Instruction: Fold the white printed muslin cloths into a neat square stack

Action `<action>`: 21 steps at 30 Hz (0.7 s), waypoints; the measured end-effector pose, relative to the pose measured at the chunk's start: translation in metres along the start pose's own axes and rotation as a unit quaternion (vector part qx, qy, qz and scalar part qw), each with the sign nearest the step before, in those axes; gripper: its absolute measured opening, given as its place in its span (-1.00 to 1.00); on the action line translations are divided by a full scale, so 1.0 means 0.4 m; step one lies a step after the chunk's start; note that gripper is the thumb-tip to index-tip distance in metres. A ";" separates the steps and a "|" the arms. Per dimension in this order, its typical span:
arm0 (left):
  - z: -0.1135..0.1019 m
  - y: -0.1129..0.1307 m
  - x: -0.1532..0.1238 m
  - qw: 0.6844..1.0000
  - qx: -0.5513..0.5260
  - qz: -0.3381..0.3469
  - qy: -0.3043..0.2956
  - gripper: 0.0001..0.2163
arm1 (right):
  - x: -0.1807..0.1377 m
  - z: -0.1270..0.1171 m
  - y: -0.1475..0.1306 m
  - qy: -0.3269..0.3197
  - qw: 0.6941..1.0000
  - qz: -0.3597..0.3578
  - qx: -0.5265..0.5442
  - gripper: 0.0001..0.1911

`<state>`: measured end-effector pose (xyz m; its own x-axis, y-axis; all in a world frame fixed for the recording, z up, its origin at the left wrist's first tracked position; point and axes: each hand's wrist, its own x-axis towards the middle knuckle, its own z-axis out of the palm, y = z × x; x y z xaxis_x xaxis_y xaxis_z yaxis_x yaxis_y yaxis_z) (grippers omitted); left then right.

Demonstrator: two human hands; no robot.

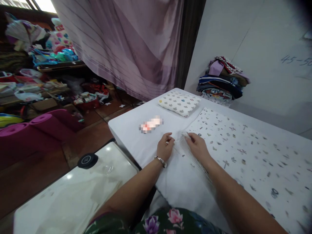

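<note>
On the white-covered table (126, 130), at its near edge, I record both hands working the left border of the printed fabric (243, 152). That fabric lies spread flat over the right half of the table, and its pale edge runs between the two hands. My left hand (165, 147) is drawn narrow, thumb and forefinger pinched together on that edge; a metal bracelet (161, 161) sits on the wrist. My right hand (198, 147) is likewise narrow, its fingertips (188, 136) curled down and nipping the same border, just beside the left. Farther back a folded patterned cloth (179, 102) rests flat, well apart from the hands. Against the wall stands a stack of folded fabrics (221, 81). A small object between cloth and hands is blurred; I cannot identify it.
</note>
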<state>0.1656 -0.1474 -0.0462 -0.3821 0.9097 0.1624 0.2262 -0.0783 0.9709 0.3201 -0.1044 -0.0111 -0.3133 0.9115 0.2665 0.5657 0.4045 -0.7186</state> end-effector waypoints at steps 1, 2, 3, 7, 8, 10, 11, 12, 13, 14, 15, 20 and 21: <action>-0.003 -0.004 0.001 0.998 0.052 0.016 0.009 -0.75 | 0.006 -0.015 0.002 0.014 0.999 0.019 0.032 -0.76; -0.005 -0.007 0.001 0.993 0.112 0.033 0.009 -0.79 | 0.011 -0.030 0.001 0.022 0.997 0.032 0.060 -0.75; -0.007 -0.008 0.001 0.984 0.173 0.050 -0.002 -0.83 | 0.013 -0.043 -0.001 0.029 0.995 0.038 0.083 -0.74; -0.003 -0.001 -0.010 0.923 0.367 0.099 -0.056 -0.83 | 0.012 -0.078 -0.021 0.055 0.992 0.024 0.114 -0.74; -0.002 0.003 -0.014 0.912 0.393 0.098 -0.059 -0.82 | 0.010 -0.081 -0.027 0.064 0.993 0.016 0.103 -0.74; 0.002 0.012 -0.019 0.900 0.422 0.092 -0.065 -0.82 | 0.009 -0.084 -0.034 0.079 0.995 -0.002 0.069 -0.74; 0.003 0.016 -0.020 0.898 0.426 0.088 -0.070 -0.85 | 0.009 -0.084 -0.037 0.083 0.995 -0.013 0.051 -0.74; 0.004 0.020 -0.019 0.899 0.422 0.084 -0.076 -0.88 | 0.009 -0.083 -0.038 0.084 0.996 -0.024 0.035 -0.75; 0.005 0.025 -0.017 0.904 0.411 0.078 -0.082 -0.91 | 0.010 -0.082 -0.039 0.083 0.996 -0.035 0.022 -0.76; 0.005 0.029 -0.013 0.914 0.390 0.067 -0.085 -0.94 | 0.011 -0.082 -0.039 0.081 0.996 -0.047 0.011 -0.77; 0.005 0.034 -0.007 0.929 0.357 0.049 -0.085 -0.94 | 0.011 -0.082 -0.040 0.079 0.995 -0.060 0.000 -0.78; 0.007 0.055 0.026 0.979 -0.055 -0.184 -0.065 -0.82 | -0.003 -0.075 -0.052 0.056 0.981 -0.114 -0.146 -0.78; 0.008 0.057 0.028 0.967 -0.119 -0.214 -0.065 -0.80 | -0.008 -0.069 -0.056 0.028 0.975 -0.118 -0.188 -0.80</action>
<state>0.1693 -0.1376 -0.0228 -0.2763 0.9218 -0.2720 -0.1462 0.2394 0.9599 0.3293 -0.1144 0.0219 -0.4321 0.7887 0.4372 0.7258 0.5919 -0.3504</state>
